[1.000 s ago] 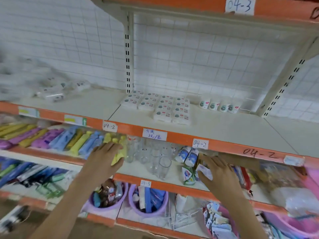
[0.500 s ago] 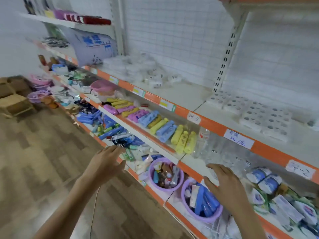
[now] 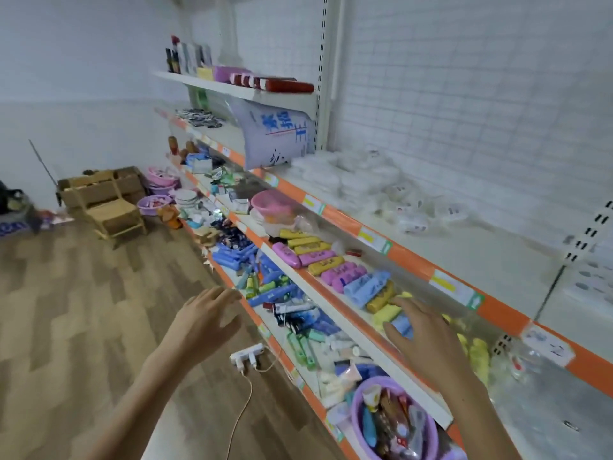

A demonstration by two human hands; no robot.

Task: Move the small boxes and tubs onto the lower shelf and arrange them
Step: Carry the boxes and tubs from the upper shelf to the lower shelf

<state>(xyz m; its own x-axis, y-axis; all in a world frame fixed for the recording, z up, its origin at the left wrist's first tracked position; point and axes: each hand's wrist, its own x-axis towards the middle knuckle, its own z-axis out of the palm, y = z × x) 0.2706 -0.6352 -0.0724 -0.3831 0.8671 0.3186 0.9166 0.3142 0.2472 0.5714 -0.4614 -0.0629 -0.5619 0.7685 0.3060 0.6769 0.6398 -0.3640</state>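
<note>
Both your hands are empty. Your left hand (image 3: 207, 315) hangs over the wood floor (image 3: 66, 310), just off the front edge of the bottom shelf, fingers spread and relaxed, touching nothing. Your right hand (image 3: 423, 330) is out in front of the middle shelf (image 3: 351, 330), fingers spread, thumb out to the left; it overlaps the row of coloured cases, but you cannot tell whether the fingertips touch them.

The small tubs and boxes (image 3: 358, 180) sit on the shelf above, the one with the orange front strip (image 3: 411, 260). They are a blurred pile of clear and white containers towards the back, by the white grid wall (image 3: 464, 94), just right of a big printed sack (image 3: 275, 137). A few loose ones (image 3: 414, 220) lie right of the pile. At the far right edge, more white packs (image 3: 593, 280) sit past the shelf divider.

On the middle shelf the yellow, pink and blue cases (image 3: 321, 260) lie side by side, running along it up to your right hand. A pink basket (image 3: 272, 204) sits at their far end. The bottom shelf holds scattered tubes and toothbrush packs (image 3: 285, 293). A purple basin (image 3: 394, 423) full of small items sits near its front edge, below your right forearm.

A white power strip (image 3: 247, 356) with a trailing cord lies on the floor between your hands. A wooden chair (image 3: 112, 210) and cardboard boxes (image 3: 96, 184) stand far left by the wall.
</note>
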